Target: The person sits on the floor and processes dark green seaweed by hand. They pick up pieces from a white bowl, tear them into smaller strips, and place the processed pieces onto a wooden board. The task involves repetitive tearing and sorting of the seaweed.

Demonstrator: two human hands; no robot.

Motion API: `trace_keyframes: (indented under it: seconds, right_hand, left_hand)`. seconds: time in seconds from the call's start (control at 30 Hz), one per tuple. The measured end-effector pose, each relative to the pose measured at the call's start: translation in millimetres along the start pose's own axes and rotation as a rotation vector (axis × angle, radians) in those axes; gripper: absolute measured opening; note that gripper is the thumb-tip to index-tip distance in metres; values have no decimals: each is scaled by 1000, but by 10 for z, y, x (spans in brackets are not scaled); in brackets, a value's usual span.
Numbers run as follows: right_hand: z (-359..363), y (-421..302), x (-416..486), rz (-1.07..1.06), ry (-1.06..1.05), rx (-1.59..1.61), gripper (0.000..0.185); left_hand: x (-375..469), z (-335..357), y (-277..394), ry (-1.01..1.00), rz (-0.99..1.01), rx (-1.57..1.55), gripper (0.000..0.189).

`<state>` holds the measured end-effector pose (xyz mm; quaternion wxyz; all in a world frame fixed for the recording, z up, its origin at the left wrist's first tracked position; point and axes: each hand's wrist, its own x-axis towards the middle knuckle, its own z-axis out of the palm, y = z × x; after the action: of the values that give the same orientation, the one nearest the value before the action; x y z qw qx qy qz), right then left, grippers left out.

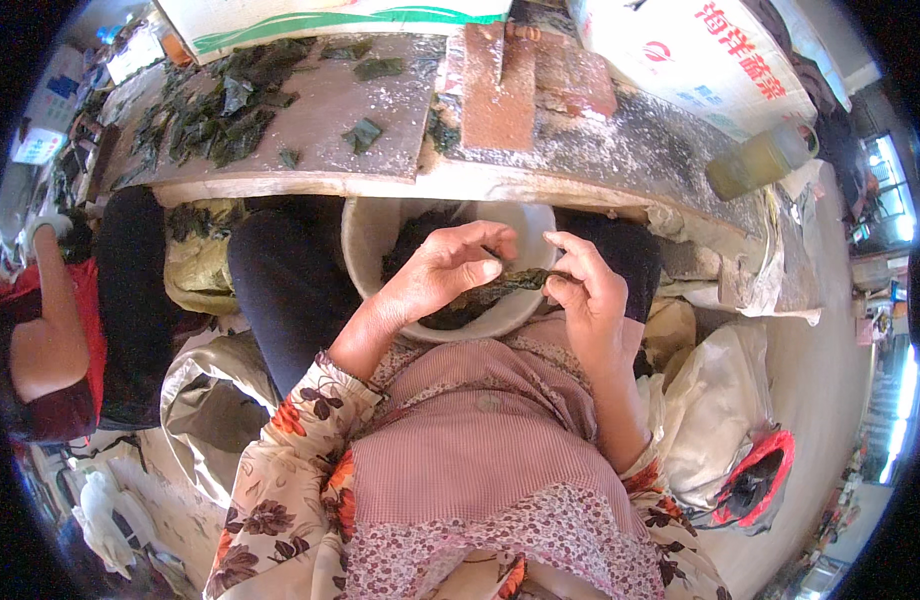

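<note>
A dark green strip of what looks like dried seaweed (526, 280) is stretched between my two hands, above a pale round tub (358, 251) on my lap. My left hand (456, 262) pinches its left end between thumb and fingers. At the right end, my right hand (589, 289) grips it with thumb and fingertips. More dark seaweed (415, 240) lies inside the tub, partly hidden by my left hand. On the worktable beyond, a heap of dark green pieces (223, 112) sits at the left, with a loose piece (362, 135) nearer the middle.
A rusty brown block (499, 90) with a blade-like metal piece standing by it is on the table (625, 154). A bottle of yellowish liquid (760, 161) lies near its right edge. Printed white cartons stand behind. Another person's arm (51, 315) is at far left; an open sack (216, 412) is beside me.
</note>
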<state>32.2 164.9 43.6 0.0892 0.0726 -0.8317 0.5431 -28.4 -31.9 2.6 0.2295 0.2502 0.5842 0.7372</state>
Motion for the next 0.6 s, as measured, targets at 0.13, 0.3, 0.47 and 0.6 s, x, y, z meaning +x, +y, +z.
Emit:
trace_keyframes:
  seconds: [0.13, 0.3, 0.47, 0.6]
  right_hand:
    - [67, 7, 227, -44, -63, 18, 37]
    - [146, -19, 534, -73, -137, 9, 32]
    - [193, -3, 1117, -171, -10, -57, 13]
    - [151, 79, 1862, -311, 74, -175, 14]
  left_hand:
    - [122, -90, 74, -112, -47, -43, 36]
    - [342, -343, 269, -84, 111, 353, 10]
    - [819, -664, 641, 22, 370, 889, 7]
    - [1393, -942, 809, 163, 398, 1150, 9]
